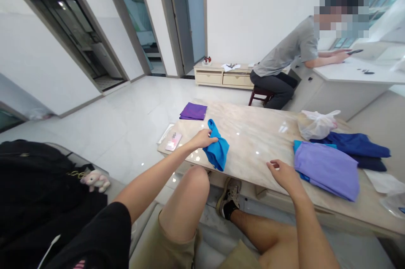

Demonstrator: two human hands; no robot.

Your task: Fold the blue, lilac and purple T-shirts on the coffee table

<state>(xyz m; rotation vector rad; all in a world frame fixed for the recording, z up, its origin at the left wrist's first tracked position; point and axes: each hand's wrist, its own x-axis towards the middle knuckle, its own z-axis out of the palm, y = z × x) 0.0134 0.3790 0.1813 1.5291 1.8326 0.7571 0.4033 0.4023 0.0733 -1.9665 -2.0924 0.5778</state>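
Observation:
A bunched piece of bright blue cloth (217, 151) hangs from my left hand (202, 138), whose thumb and fingers pinch its upper part. Its lower end drops at the near edge of the marble-patterned table (249, 134). My right hand (283, 174) hovers by the same edge with fingers loosely curled and apart, and nothing shows in it. Just right of that hand lies a folded lavender cloth (327, 170), over a blue one. Beyond my left hand rests a folded purple cloth (193, 111). A pink phone (174, 141) lies at the table's left end.
Dark blue folded cloth (354, 144) and a white plastic bag (318, 125) occupy the table's right side. A person (284, 49) sits at a white counter (354, 68), holding a phone. On my left is a black bag (34, 193) with a plush charm (96, 179).

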